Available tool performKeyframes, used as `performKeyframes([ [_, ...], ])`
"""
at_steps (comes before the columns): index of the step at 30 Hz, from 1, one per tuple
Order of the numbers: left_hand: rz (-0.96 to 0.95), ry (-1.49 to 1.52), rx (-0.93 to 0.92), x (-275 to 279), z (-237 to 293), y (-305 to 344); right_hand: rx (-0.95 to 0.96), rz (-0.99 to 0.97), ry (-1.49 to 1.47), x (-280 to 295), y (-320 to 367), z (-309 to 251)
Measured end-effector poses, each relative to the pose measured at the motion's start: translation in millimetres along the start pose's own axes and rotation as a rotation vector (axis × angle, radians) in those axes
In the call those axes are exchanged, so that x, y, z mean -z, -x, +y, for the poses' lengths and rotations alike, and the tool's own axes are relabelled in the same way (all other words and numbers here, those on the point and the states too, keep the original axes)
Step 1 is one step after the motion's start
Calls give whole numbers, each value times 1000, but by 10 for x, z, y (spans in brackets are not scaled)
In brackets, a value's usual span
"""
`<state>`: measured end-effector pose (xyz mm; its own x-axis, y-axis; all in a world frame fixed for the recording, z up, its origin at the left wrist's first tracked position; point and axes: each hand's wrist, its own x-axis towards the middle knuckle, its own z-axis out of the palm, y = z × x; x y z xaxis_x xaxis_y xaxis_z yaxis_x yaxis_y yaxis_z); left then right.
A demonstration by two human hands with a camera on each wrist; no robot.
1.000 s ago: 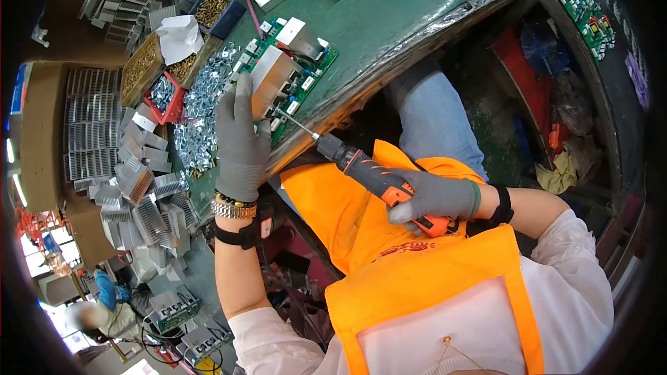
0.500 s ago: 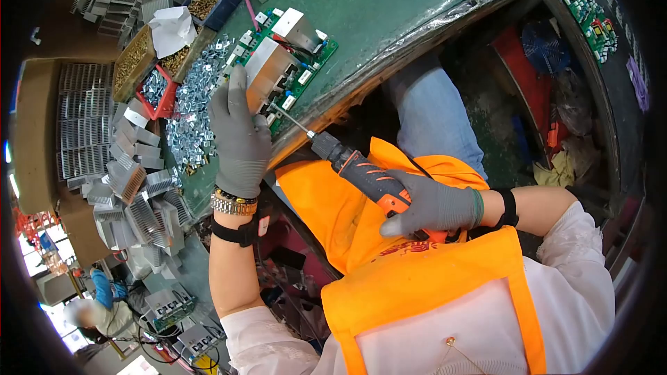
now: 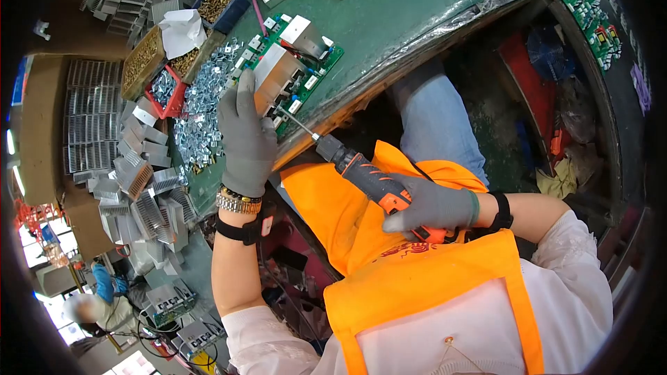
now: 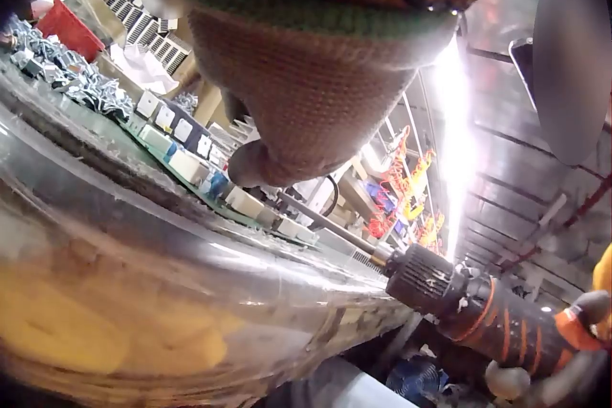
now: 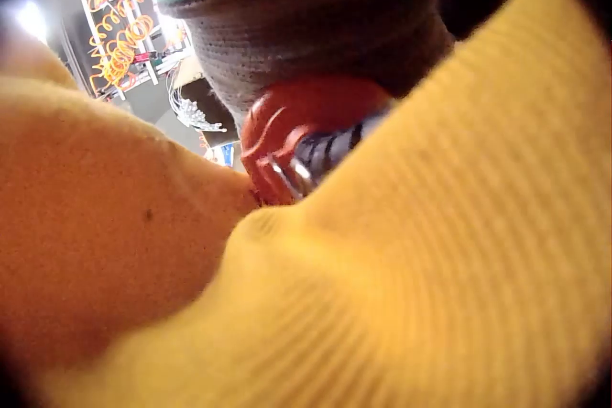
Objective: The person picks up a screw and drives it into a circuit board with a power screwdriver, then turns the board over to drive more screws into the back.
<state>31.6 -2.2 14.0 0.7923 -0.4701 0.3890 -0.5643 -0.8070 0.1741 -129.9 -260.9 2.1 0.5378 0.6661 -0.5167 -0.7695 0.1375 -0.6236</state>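
My gloved right hand point(image 3: 439, 203) grips a black-and-orange power screwdriver point(image 3: 375, 179), thumb lying along its body. Its long bit point(image 4: 335, 220) runs up to the near end of a silver heat sink point(image 3: 276, 78), which stands on a green circuit board point(image 3: 323, 68). Against the left side of that heat sink rests my gloved left hand point(image 3: 248, 142), its fingers extended and the thumb by the bit's tip. In the left wrist view the tip is hidden behind the glove. The right wrist view shows the tool's orange end point(image 5: 287, 126) under the glove, mostly behind yellow cloth.
Loose metal clips point(image 3: 201, 114) lie heaped left of the board, near a red bin point(image 3: 182, 101) and a blue bin of screws point(image 3: 240, 10). Finned heat sinks point(image 3: 149, 212) pile up at left. The bench edge point(image 3: 389, 83) runs diagonally below the board.
The view shifts slightly between frames. The left hand stays at the heat sink, and the right hand keeps the screwdriver's bit at its near end.
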Motion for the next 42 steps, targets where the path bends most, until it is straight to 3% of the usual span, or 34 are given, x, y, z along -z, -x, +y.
performKeyframes([
  [12, -9, 6, -14, 46, -25, -5, -4, -29, 7, 30, 22, -31],
  [15, -180, 65, -126, 297, -89, -62, -42, -65, -92, 118, 116, -73],
  [16, -161, 52, -128, 439, -139, -128, -30, -71, -73, 169, 174, -67],
  [18, -443, 350, -12, 686, -280, -260, -65, -95, -59, 264, 278, -42],
  [20, -307, 679, 160, 654, -550, -437, -27, -74, -33, 291, 367, -99],
  [24, -27, 463, 223, 225, -1092, -1087, 28, -53, 5, 306, 367, -200],
  [26, 3, 56, 24, 32, -1299, -1513, 67, -11, 51, 247, 369, -309],
  [29, -321, -269, 133, -242, -1307, -2067, 95, -123, -48, 295, 317, -348],
  [34, -426, -221, 196, -522, -1453, -2385, 155, -71, -23, 359, 355, -445],
  [37, -555, -375, 159, -487, -1434, -2435, 158, -63, -60, 404, 361, -488],
  [42, -478, -428, 183, -351, -1244, -2455, 143, -47, -60, 448, 358, -571],
])
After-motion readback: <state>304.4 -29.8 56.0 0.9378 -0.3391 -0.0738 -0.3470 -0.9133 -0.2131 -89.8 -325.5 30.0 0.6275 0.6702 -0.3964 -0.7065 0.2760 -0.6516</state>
